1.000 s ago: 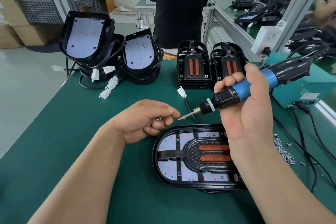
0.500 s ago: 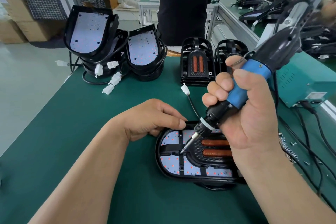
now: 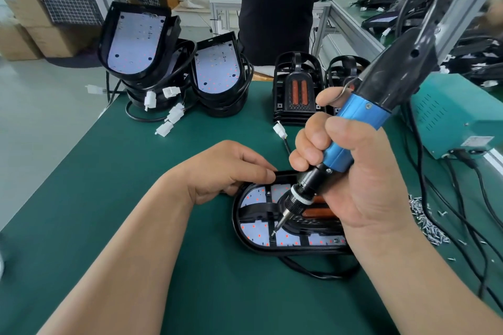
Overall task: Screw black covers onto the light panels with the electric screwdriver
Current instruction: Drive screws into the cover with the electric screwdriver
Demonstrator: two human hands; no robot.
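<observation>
A light panel (image 3: 255, 228) lies flat on the green table in front of me, with a black cover (image 3: 261, 209) seated over its white LED board. My right hand (image 3: 362, 171) grips the blue and black electric screwdriver (image 3: 362, 117), held steeply, its bit tip touching the cover near the panel's lower left. My left hand (image 3: 226, 171) rests on the panel's far left rim, fingers curled; earlier frames showed screws in it, now hidden. A pile of loose screws (image 3: 427, 223) lies to the right of the panel.
Stacked open light panels (image 3: 136, 43) (image 3: 217, 68) with white connectors stand at the back left. Black covers (image 3: 295, 87) stand stacked behind the work. A teal power box (image 3: 449, 122) and cables sit at the right. A person in black (image 3: 277, 0) stands beyond the table.
The screwdriver swung from near level to steep and its bit came down onto the cover. My left hand moved from the bit tip to the panel's rim.
</observation>
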